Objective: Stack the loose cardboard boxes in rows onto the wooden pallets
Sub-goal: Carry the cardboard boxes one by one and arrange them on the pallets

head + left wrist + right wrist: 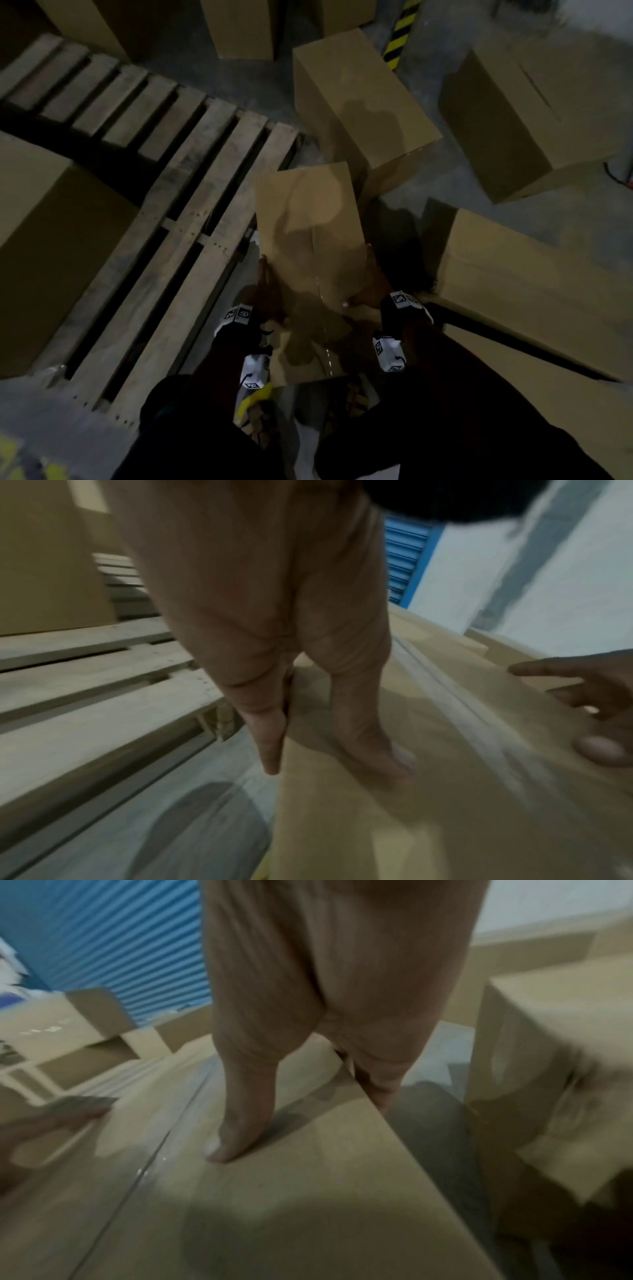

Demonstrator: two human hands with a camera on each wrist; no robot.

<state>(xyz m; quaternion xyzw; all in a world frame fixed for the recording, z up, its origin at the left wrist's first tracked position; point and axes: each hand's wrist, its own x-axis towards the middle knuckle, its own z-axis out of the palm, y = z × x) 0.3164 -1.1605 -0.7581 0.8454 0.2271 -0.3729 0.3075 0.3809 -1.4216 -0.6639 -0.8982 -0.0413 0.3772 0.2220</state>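
Note:
I hold a taped cardboard box [308, 222] low in front of me, just right of the wooden pallet [191, 205]. My left hand [269, 294] grips its left edge: in the left wrist view the thumb lies on the top face [445, 791] and the fingers [270, 745] run down the side. My right hand [370, 291] grips the right edge the same way, thumb [232, 1131] on top of the box [274, 1218], fingers over the side. One box [51, 240] stands on the pallet's left part.
Loose boxes lie on the grey floor: one [359, 102] just beyond the held box, one [534, 113] at far right, a long one [531, 291] close on my right. More boxes stand at the back beside a yellow-black striped post [399, 34]. A blue shutter [103, 947] lies beyond.

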